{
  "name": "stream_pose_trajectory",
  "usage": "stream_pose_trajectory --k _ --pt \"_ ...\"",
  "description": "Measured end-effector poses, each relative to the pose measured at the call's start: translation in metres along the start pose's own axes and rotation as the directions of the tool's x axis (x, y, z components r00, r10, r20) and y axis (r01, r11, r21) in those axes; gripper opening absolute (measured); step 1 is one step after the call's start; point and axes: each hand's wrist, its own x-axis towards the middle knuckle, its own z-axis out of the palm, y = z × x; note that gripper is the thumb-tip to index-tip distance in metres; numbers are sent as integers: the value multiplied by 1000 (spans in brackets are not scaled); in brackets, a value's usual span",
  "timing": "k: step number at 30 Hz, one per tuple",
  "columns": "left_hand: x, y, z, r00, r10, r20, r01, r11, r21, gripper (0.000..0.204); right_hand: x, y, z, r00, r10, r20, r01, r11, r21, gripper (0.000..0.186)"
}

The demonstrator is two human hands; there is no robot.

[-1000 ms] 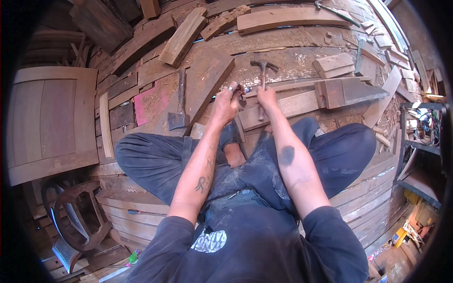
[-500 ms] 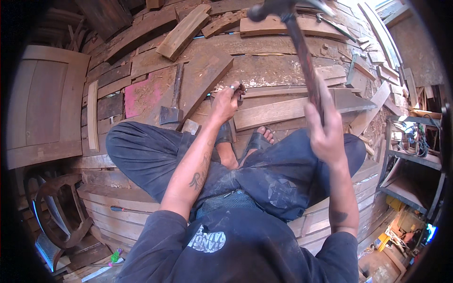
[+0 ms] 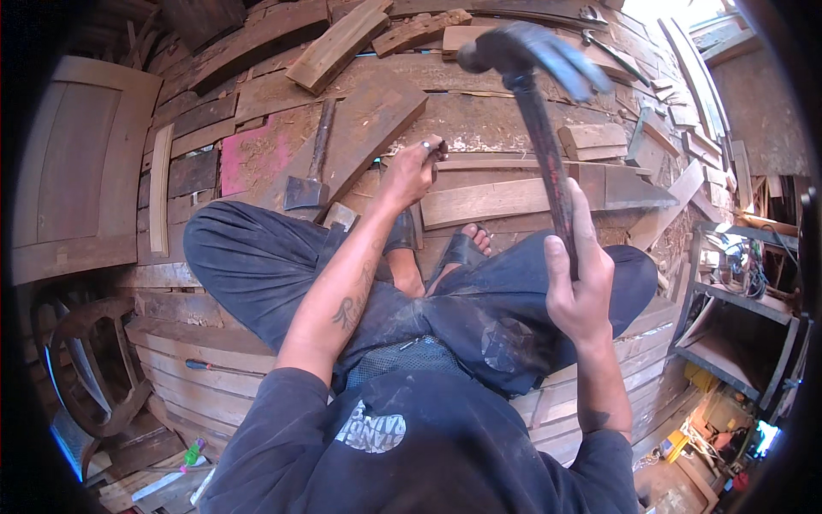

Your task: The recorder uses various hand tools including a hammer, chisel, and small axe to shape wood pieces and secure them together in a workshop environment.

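My right hand (image 3: 584,287) is closed round the handle of a claw hammer (image 3: 545,146), raised in front of my right knee. The hammer's head is up and its claw is smeared by motion. Out ahead of my crossed legs, my left hand (image 3: 409,174) is closed at the left end of a thin wooden strip (image 3: 488,164). A small dark thing shows at its fingertips, too hidden to name. A pale wooden board (image 3: 484,202) lies just right of that hand. Left of it, a second hammer (image 3: 308,190) with a blocky head rests beside a wide brown plank (image 3: 377,120).
Loose boards and offcuts (image 3: 338,47) cover the far floor. A panelled wooden door (image 3: 86,163) stands at the left, above a curved wooden chair frame (image 3: 98,368). A screwdriver (image 3: 199,365) lies on planks near my left side. Metal shelving (image 3: 736,330) stands at the right.
My right hand has drawn down nearer my body with the hammer, whose head now shows fully. My left hand stays at nearly the same place. The whole view has shifted slightly.
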Motion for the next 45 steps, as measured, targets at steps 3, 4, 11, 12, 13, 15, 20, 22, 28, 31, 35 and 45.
stream_pose_trajectory --k 3,4,11,12,13,15,20,22,28,31,35,45 --pt "0 2 -2 1000 -8 12 8 998 -56 18 -6 0 8 1000 8 -12 -7 1000 26 53" --pt "-1 3 -1 999 -32 31 36 992 -121 18 -9 3 13 997 71 22 -72 997 26 53" --pt "-3 5 -1 999 8 36 -8 1000 7 18 -17 22 27 955 261 137 -260 965 -30 52" --pt "-5 5 0 999 13 34 -13 1000 -15 17 -15 21 22 972 208 107 -208 978 -9 52" --pt "-3 4 -1 999 40 32 -38 998 -52 17 -12 18 16 973 208 96 -208 978 -17 53" --pt "-2 3 0 999 0 36 1 999 -34 16 -7 10 5 987 157 22 -158 987 8 54" --pt "-1 0 2 1000 15 0 -15 1000 -14 17 -11 -5 2 987 160 -11 -159 984 79 56" --pt "-2 -1 3 1000 -8 14 9 996 -88 19 -15 -1 14 995 95 25 -97 994 59 58" --pt "-4 -1 5 998 13 66 -17 999 48 23 -24 8 34 897 366 246 -392 918 65 55" --pt "-2 -2 3 999 31 37 -32 999 25 24 -17 2 17 943 273 191 -292 953 81 54" --pt "-1 -3 0 1000 18 -4 -18 999 34 24 -13 -11 -1 980 194 34 -196 979 48 55" --pt "-4 -2 2 999 19 -28 -19 1000 3 20 -18 17 32 949 223 223 -236 971 30 55"
